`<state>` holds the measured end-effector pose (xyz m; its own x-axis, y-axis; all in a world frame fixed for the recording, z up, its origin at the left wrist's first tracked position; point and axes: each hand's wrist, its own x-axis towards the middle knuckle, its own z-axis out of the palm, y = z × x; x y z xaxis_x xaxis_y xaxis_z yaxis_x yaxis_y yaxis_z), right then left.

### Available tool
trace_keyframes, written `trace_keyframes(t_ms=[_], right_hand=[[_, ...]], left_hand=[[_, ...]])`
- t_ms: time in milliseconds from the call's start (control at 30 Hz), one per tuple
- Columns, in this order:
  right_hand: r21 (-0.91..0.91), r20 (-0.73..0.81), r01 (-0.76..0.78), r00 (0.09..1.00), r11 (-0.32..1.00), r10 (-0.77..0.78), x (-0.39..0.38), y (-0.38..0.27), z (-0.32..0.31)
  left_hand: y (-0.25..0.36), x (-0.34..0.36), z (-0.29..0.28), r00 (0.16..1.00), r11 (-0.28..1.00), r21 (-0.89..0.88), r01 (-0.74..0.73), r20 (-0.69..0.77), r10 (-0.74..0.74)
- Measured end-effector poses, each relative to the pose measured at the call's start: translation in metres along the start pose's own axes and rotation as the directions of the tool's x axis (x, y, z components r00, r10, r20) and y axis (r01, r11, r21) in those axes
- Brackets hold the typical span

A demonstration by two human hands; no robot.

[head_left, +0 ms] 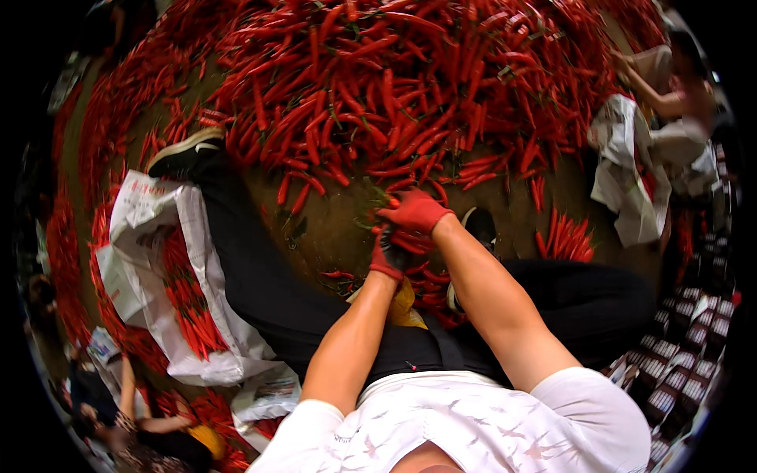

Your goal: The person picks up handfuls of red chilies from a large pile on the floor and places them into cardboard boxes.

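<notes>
Both my hands, in red gloves with dark patches, meet in front of my lap. My left hand [388,257] is closed around a small bunch of red chili peppers [412,240], whose bodies stick out to the right. Just above it, my right hand [419,211] is closed at the green stem end of the bunch, and its fingertips are partly hidden. More loose chili peppers lie between my legs, below the hands, next to something yellow [404,303].
A large heap of red chili peppers [410,87] spreads ahead. Left of my outstretched leg lies an open white sack [217,315] holding peppers. A bundle of peppers [568,239] rests by my right knee. Other people sit at the right [682,106] and lower left [150,426].
</notes>
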<state>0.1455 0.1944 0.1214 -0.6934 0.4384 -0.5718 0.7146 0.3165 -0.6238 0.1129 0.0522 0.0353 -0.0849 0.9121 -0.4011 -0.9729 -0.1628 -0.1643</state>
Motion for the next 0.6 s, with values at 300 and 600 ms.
trace_keyframes(t_ms=[300, 600], right_hand=[[0.486, -0.198, -0.081, 0.96, 0.87, 0.2, -0.006, 0.037, 0.046], [0.996, 0.043, -0.03, 0.985, -0.078, 0.167, 0.028, 0.1, 0.082]], left_hand=[[0.011, 0.019, -0.052, 0.968, 0.983, 0.181, 0.04, -0.251, 0.007], [0.049, 0.029, 0.05, 0.967, 0.241, 0.946, -0.218, 0.176, 0.182]])
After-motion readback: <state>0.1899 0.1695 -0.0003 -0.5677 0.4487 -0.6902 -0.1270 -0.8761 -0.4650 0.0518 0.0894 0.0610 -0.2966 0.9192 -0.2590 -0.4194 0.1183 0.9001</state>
